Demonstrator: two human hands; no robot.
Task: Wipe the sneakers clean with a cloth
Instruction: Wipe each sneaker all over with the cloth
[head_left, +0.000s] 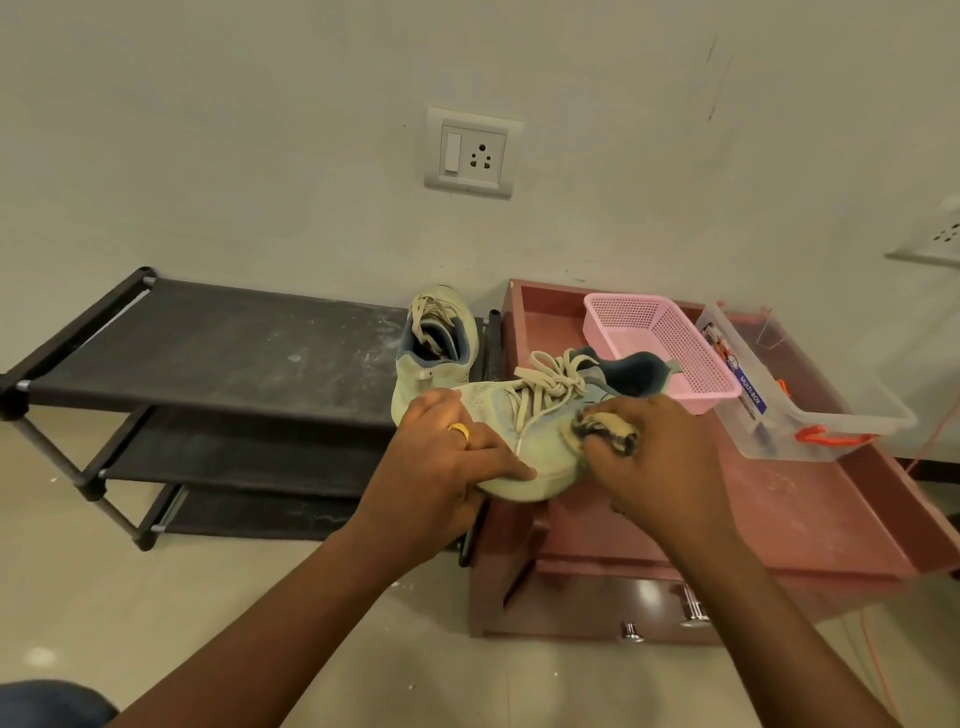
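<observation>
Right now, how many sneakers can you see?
2. One sneaker sits on the black shoe rack; the left hand holds the other sneaker, the right hand pressing a cloth to it.

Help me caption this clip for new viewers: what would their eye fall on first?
Front and centre, the left hand grips a pale sneaker by its front while the right hand presses a bunched cloth to its side. The second sneaker sits behind on the black shoe rack, and a pink basket stands out on the reddish cabinet to the right.

A pink basket and clear box sit on a reddish cabinet beside a black rack.
</observation>
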